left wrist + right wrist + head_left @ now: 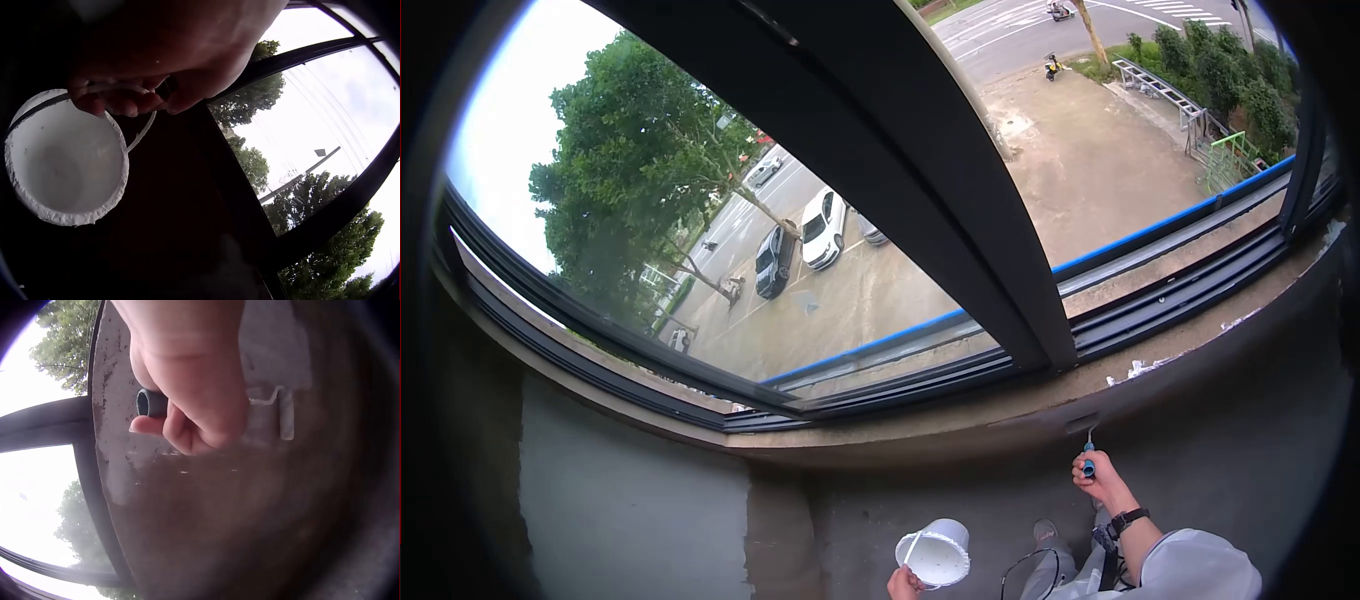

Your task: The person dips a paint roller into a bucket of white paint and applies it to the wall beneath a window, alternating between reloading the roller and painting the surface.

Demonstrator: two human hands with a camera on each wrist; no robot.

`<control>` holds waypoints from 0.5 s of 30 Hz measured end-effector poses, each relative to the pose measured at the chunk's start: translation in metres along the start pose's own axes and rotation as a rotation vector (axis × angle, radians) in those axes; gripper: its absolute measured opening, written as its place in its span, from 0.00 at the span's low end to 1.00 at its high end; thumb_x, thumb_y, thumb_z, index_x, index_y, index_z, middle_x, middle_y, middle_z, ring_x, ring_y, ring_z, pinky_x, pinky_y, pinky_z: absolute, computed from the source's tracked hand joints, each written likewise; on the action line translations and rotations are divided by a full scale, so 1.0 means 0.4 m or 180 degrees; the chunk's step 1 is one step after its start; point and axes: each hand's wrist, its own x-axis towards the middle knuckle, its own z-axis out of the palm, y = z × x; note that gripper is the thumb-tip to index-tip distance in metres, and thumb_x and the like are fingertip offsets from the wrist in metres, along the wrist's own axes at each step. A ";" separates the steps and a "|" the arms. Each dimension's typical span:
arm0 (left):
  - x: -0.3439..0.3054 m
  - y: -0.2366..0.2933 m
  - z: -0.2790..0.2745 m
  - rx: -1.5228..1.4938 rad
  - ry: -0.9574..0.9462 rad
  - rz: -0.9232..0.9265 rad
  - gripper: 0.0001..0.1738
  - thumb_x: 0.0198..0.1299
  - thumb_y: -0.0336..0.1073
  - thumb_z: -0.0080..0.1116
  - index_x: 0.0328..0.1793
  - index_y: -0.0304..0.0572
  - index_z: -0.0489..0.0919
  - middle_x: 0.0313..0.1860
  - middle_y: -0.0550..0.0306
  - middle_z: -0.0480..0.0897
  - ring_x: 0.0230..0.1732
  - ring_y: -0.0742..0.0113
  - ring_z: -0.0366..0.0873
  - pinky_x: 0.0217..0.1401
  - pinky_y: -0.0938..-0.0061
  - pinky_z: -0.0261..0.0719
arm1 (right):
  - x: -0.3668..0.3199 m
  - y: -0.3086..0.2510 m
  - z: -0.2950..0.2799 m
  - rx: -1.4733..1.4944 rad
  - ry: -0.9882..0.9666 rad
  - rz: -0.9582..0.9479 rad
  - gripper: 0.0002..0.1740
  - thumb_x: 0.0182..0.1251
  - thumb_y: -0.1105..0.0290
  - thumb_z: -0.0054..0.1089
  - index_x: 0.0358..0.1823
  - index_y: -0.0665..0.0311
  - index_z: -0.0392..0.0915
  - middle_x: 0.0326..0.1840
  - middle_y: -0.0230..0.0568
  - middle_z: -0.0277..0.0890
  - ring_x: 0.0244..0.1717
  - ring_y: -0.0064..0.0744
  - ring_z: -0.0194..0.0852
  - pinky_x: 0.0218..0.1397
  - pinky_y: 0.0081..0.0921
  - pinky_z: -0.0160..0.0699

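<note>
Low in the head view, my left hand [905, 583] grips the pale wire handle of a white bucket [949, 528]. The left wrist view looks into that bucket [65, 217], whose rim is crusted with white and whose inside is coated white; the fingers curl round its handle [150, 125]. My right hand [1103, 478] holds a small paint roller by its blue handle [1089, 466], up at the wall beneath the window ledge. In the right wrist view the roller's narrow sleeve [286, 415] lies against the wall, beside a damp-looking, lighter grey patch [275, 344].
A dark-framed window [960, 190] spans the upper part, partly open on the right, over a ledge [1090, 388] with white smears [1145, 370]. At lower left the wall carries a light grey coated area [630, 500]. Outside are parked cars and trees.
</note>
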 end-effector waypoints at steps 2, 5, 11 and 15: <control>-0.039 0.008 0.007 0.0130 -0.0040 0.0061 0.09 0.68 0.38 0.51 0.34 0.48 0.77 0.24 0.71 0.69 0.22 0.81 0.64 0.22 0.84 0.59 | 0.019 -0.001 -0.010 -0.0075 0.0084 -0.0005 0.08 0.60 0.74 0.50 0.23 0.62 0.65 0.19 0.35 0.66 0.15 0.25 0.64 0.13 0.19 0.54; -0.086 0.032 0.035 0.0032 0.0099 0.0212 0.08 0.68 0.38 0.51 0.35 0.49 0.76 0.24 0.72 0.68 0.23 0.82 0.64 0.22 0.84 0.59 | 0.025 0.006 0.007 -0.0054 0.0126 0.0034 0.09 0.60 0.74 0.49 0.22 0.61 0.65 0.19 0.34 0.66 0.15 0.25 0.63 0.13 0.19 0.54; -0.068 0.043 0.033 -0.0312 0.0077 0.0126 0.06 0.66 0.37 0.53 0.35 0.50 0.75 0.24 0.71 0.68 0.21 0.80 0.65 0.20 0.83 0.61 | -0.026 -0.047 0.112 0.0365 -0.0078 0.0217 0.14 0.63 0.69 0.48 0.18 0.58 0.64 0.17 0.30 0.61 0.15 0.22 0.57 0.14 0.19 0.54; -0.055 0.075 0.063 -0.0411 -0.0286 0.0153 0.06 0.66 0.37 0.51 0.34 0.49 0.74 0.23 0.70 0.68 0.20 0.80 0.65 0.19 0.84 0.60 | -0.084 -0.053 0.180 0.0404 -0.0210 0.0199 0.12 0.61 0.69 0.49 0.19 0.59 0.64 0.19 0.30 0.62 0.16 0.22 0.57 0.14 0.19 0.53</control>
